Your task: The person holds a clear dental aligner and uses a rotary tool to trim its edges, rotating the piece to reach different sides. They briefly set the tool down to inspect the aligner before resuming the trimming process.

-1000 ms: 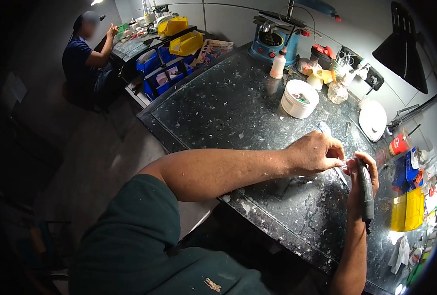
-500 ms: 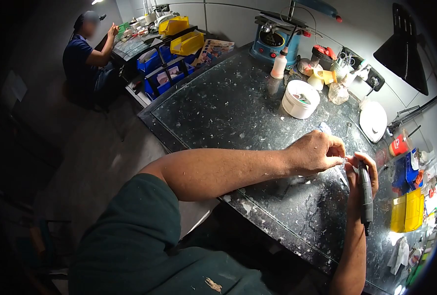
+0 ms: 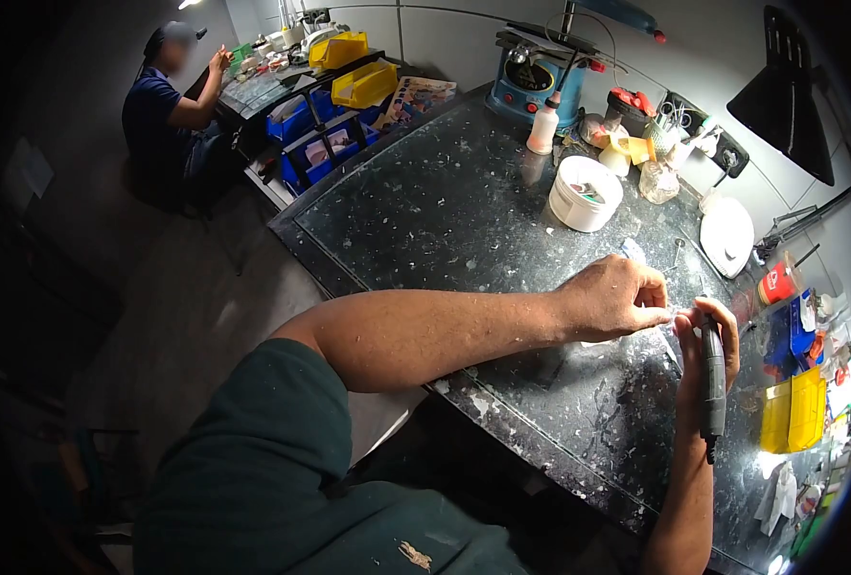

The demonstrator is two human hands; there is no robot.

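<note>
My left hand (image 3: 617, 299) is closed, its thumb and fingers pinched on a small clear piece (image 3: 677, 314) whose details are washed out by the light. My right hand (image 3: 718, 335) is wrapped round a dark rotary handpiece (image 3: 713, 388), whose upper end points at that piece. Both hands' fingertips nearly meet over the dark worktable (image 3: 416, 225). A white tub (image 3: 586, 195) with small items in it stands beyond my left hand.
A blue machine (image 3: 531, 84), a dropper bottle (image 3: 543, 126) and a white dish (image 3: 727, 237) stand at the back. Yellow bin (image 3: 793, 410) and blue bin (image 3: 788, 335) are at the right. Another person (image 3: 172, 105) sits at a far-left bench (image 3: 253, 94). A black lamp (image 3: 785, 105) hangs upper right.
The handpiece and my right hand have shifted very slightly. My left hand has barely moved, and its pinch looks the same.
</note>
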